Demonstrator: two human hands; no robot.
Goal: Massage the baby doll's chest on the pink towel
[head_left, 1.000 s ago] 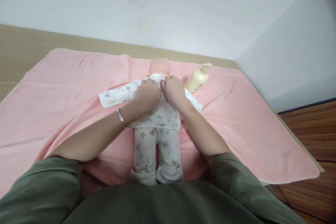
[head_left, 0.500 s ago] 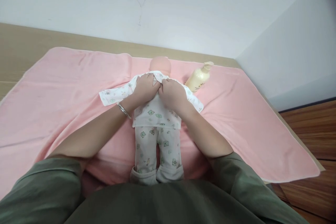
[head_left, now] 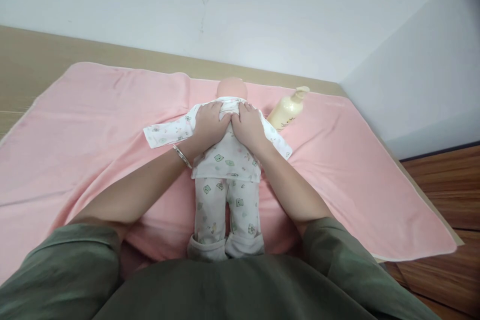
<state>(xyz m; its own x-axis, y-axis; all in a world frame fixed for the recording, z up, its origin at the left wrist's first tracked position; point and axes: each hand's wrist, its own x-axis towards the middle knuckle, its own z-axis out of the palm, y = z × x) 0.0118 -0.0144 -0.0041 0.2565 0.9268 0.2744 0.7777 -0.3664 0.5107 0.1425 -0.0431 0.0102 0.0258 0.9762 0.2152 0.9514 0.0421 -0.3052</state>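
Unpinched since the earlier frame, left hand (head_left: 210, 124) and right hand (head_left: 249, 126) are resting slack on the doll (head_left: 231, 89), which is wearing shirt (head_left: 226, 161) and trousers (head_left: 210, 207), head near the blanket's (head_left: 348, 180) far edge; anything left isn't showing.

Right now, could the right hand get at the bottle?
Probably yes: the right hand rests on the white shirt, and the bottle is close by on the pink blanket. A sleeve lies near it, but nothing seems to block the way.

Pink blanket (head_left: 322, 160) on pale tabletop (head_left: 41, 52)
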